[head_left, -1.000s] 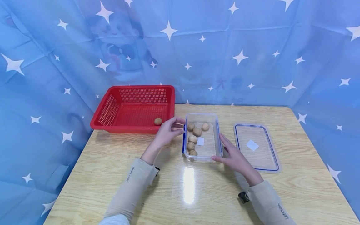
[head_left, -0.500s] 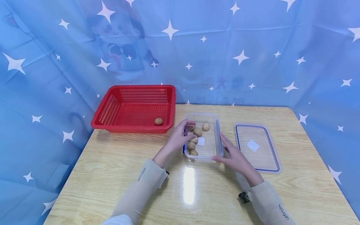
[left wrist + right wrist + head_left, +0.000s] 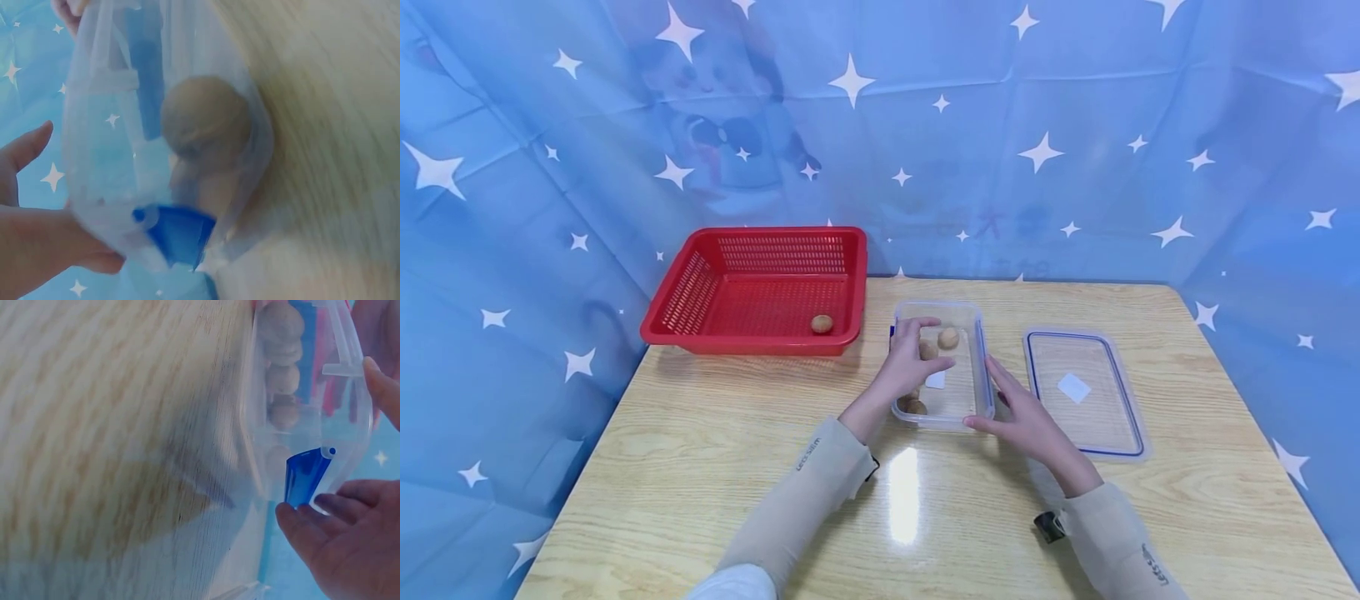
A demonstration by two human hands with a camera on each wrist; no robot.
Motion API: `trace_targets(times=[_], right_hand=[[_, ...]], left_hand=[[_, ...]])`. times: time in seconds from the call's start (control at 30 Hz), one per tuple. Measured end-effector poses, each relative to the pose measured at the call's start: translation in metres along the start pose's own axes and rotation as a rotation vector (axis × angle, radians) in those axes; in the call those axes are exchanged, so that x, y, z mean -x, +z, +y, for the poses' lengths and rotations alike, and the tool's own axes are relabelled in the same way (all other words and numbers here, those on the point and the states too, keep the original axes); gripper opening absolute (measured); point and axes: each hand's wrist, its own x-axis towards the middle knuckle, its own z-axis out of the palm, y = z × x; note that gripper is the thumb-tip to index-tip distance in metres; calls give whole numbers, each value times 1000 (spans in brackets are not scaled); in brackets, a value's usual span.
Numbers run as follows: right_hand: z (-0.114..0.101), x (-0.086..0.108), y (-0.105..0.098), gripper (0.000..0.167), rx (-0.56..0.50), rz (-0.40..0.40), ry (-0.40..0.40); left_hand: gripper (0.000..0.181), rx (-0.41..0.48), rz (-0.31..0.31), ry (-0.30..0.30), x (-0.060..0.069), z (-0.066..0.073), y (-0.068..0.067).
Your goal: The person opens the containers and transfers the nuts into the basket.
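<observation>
A clear plastic food container (image 3: 957,396) with blue latches stands on the table, uncovered. Several walnuts (image 3: 948,338) lie inside it, mostly along the left side, some hidden by a hand. My left hand (image 3: 904,362) reaches over the left wall, thumb and fingers spread apart above the walnuts; the left wrist view shows a gap between thumb and fingers. At the near right corner my right hand (image 3: 1028,423) holds the container, thumb on the near side and fingers along the right side. The right wrist view shows its fingertips at a blue latch (image 3: 306,478).
A red slotted basket (image 3: 752,341) stands at the back left with one walnut (image 3: 822,323) in it. To the right of the container lies a clear lid (image 3: 1093,412) with a blue seal. A blue star-patterned curtain (image 3: 970,208) hangs behind the wooden table (image 3: 655,483).
My left hand has moved right, from the container's left wall to over the walnuts inside. The right hand and the container have stayed in place.
</observation>
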Motion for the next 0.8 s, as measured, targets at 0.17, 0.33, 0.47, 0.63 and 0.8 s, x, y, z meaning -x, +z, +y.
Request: trace_targets(times=[0.17,0.33,0.47,0.63,0.8], right_hand=[[0,0,1,103,-17,-4,-6],[-1,0,0,104,-18,-1,-2],[0,1,-1,104,-18,1,0],[0,1,0,103,-21,3,-6],[-1,1,0,103,-26,3,-10]], left_hand=[[70,6,35,-90,-5,-3,9],[74,-37,39,-125,-11,-2,14],[81,-161,23,-116,-17,-3,20],[89,-370,-45,-130,-20,-11,32],[81,-423,-102,-157,-22,-18,38]])
